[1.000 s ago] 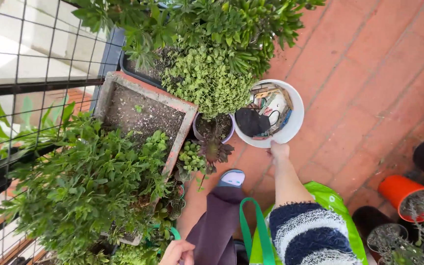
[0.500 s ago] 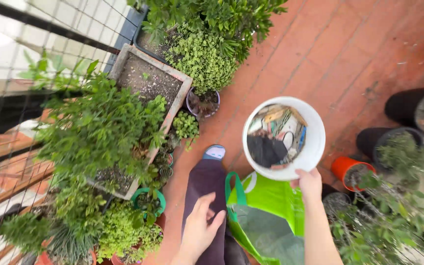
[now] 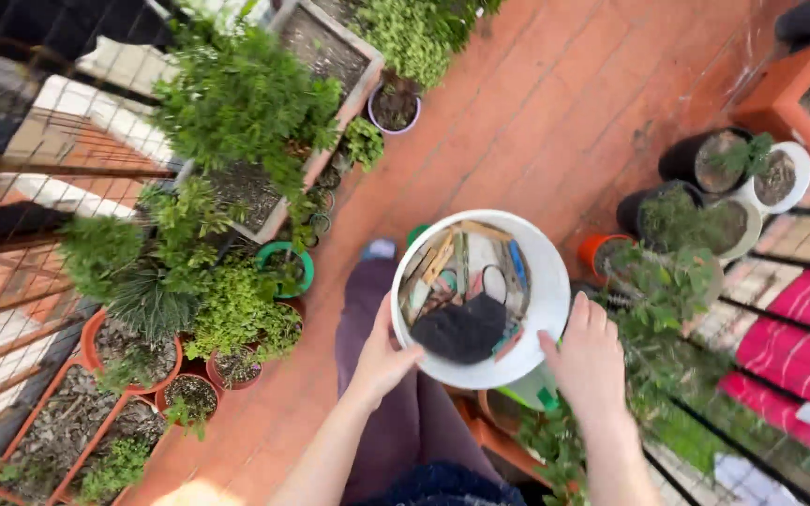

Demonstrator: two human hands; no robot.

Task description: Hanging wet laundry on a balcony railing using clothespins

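Left hand (image 3: 382,361) newly beside right hand (image 3: 591,361), both hands clamped on white bucket (image 3: 546,281).

Red brick floor (image 3: 555,103), long planter box (image 3: 335,47) of leafy plants, green pot (image 3: 285,269), orange pot (image 3: 602,251), 2 black pots (image 3: 696,161), striped red cloth (image 3: 799,328)
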